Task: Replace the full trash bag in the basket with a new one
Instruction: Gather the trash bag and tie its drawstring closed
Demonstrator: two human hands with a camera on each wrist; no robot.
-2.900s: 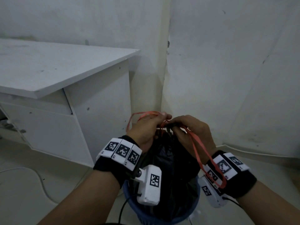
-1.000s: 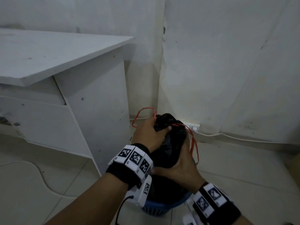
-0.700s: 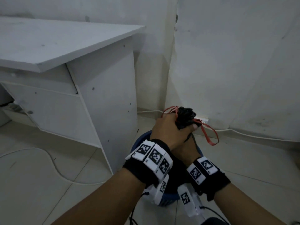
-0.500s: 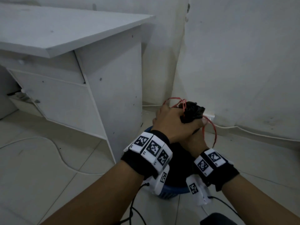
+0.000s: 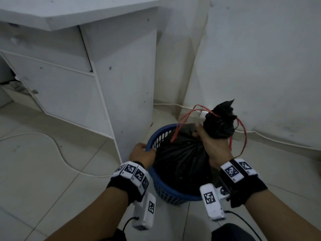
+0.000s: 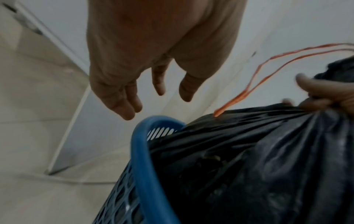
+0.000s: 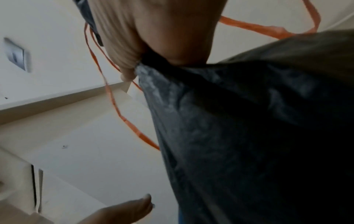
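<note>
1. Two hands are at work beside the white desk [image 5: 73, 70], which stands on the left against the wall.
2. Left hand [image 5: 141, 154] is at the near-left rim of the blue basket [image 5: 161, 188]; in the left wrist view its fingers [image 6: 122, 109] are spread and relaxed just over the rim, holding nothing.
3. Black trash bag [image 5: 182, 164] sits mostly inside the basket, filling it, with its gathered neck standing above the rim.
4. Right hand [image 5: 211, 145] has its fingers curled tight round that neck, just under the bunched top.
5. Red drawstring [image 5: 243, 134] loops loose on the right of the fist.
6. Step in hand, as I judge it: lifting out the full bag. The next move calls for the left hand to press the rim down while the right pulls straight up, so the basket does not rise with the bag.
</note>
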